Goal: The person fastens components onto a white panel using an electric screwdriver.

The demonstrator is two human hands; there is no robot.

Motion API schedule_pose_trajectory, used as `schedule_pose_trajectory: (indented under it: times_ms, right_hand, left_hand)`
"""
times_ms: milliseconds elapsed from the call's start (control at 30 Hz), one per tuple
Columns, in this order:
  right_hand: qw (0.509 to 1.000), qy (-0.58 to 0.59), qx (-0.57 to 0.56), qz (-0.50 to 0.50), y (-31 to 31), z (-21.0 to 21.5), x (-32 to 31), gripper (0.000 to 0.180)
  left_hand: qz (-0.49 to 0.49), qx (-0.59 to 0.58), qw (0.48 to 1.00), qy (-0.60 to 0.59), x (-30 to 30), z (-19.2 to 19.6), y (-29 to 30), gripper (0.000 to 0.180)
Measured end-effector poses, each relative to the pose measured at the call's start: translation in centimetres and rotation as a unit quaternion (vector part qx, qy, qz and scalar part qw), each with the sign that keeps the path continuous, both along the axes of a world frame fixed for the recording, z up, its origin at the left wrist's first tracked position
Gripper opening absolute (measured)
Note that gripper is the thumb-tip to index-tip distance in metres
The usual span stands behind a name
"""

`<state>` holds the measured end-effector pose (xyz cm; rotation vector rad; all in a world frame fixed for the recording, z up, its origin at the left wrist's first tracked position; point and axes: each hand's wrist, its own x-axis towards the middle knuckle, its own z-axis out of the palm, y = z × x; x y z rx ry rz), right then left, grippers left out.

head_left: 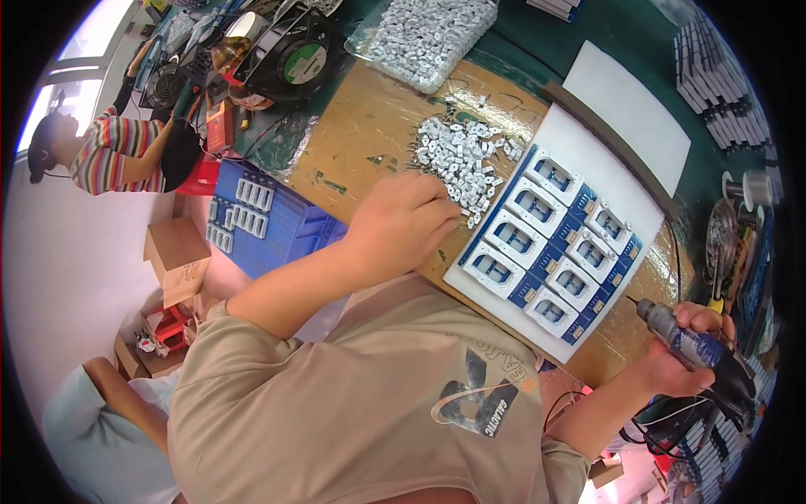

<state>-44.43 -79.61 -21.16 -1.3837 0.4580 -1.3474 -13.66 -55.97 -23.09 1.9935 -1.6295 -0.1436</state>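
Observation:
My left hand [403, 223] rests knuckles up on the brown bench top [369, 126], its curled fingertips at the near edge of a loose pile of small white plastic parts [457, 155]; whether it holds one is hidden. My right hand [684, 357] grips a dark electric screwdriver [672, 332] off the right end of the bench, bit pointing toward a white foam board [638, 210]. On that board lie blue circuit boards [546, 244] carrying several white rectangular housings in two rows.
A clear bag of the same white parts [424, 34] lies at the back, with a black fan [298, 59] to its left. A blue crate [269, 218] and cardboard boxes [176, 252] sit below the bench. A person in a striped shirt [109, 151] works at the left.

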Motion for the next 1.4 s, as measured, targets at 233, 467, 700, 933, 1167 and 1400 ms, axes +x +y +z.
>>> schedule_pose_trajectory:
  times_ms: [233, 467, 700, 933, 1167, 1400]
  right_hand:
    - [1.000, -0.003, 0.006, 0.024, -0.4, -0.2, -0.4, 0.080]
    - [0.999, 0.017, 0.014, -0.043, 0.2, 0.2, -0.1, 0.088]
    - [0.999, 0.017, 0.020, -0.027, 0.1, 0.1, 0.0, 0.085]
    - [0.999, -0.003, 0.000, 0.043, -0.3, -0.1, -0.7, 0.081]
    - [1.000, 0.012, -0.004, 0.026, 0.0, 0.1, -0.1, 0.083]
    - [1.000, 0.017, -0.006, 0.019, 0.1, 0.3, 0.4, 0.085]
  left_hand:
    - [-0.036, 0.003, 0.999, -0.021, -0.1, 0.2, -0.3, 0.009]
    - [0.014, 0.002, 0.999, 0.049, 1.0, 1.2, 0.8, 0.010]
    - [0.014, 0.042, 0.997, 0.057, -0.3, 0.4, 1.2, 0.010]
    - [-0.011, 0.025, 0.999, 0.029, -0.2, 0.2, 1.2, 0.013]
    - [-0.028, 0.030, 0.999, 0.028, 0.1, 0.3, 1.4, 0.014]
    - [-0.031, 0.029, 0.999, 0.032, -0.4, 0.2, 1.2, 0.015]
